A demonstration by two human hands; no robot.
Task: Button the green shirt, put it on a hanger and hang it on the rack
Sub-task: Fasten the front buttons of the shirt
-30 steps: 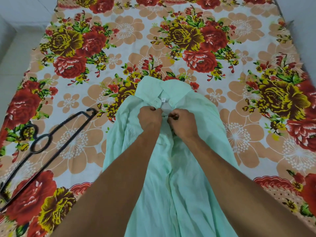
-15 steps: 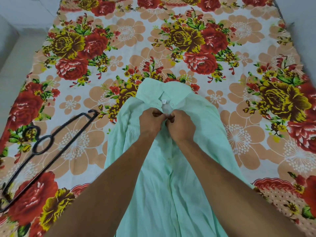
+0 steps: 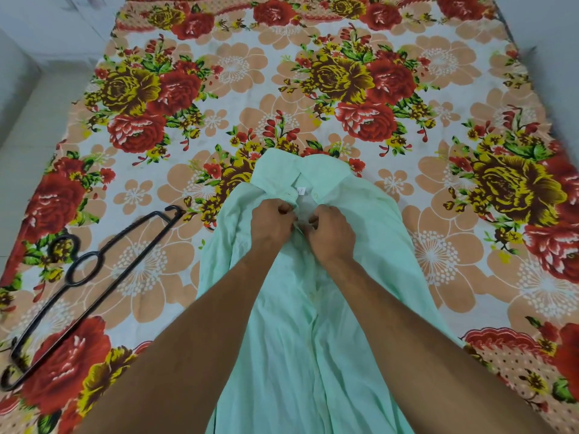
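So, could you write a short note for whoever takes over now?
The left hand and the right hand each pinch a front edge of the green shirt just below its collar.
The shirt lies on the flowered bedsheet; the black hanger lies apart on its left, untouched.
Buttoning is under way; the count of closed buttons is unclear.
Left: finish the buttons, then hanger, then rack (not in view).

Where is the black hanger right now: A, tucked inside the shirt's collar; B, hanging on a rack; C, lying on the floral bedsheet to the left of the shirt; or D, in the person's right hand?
C: the black hanger lies flat on the floral bedsheet, left of the green shirt, while the left hand and right hand pinch the shirt front below the collar.
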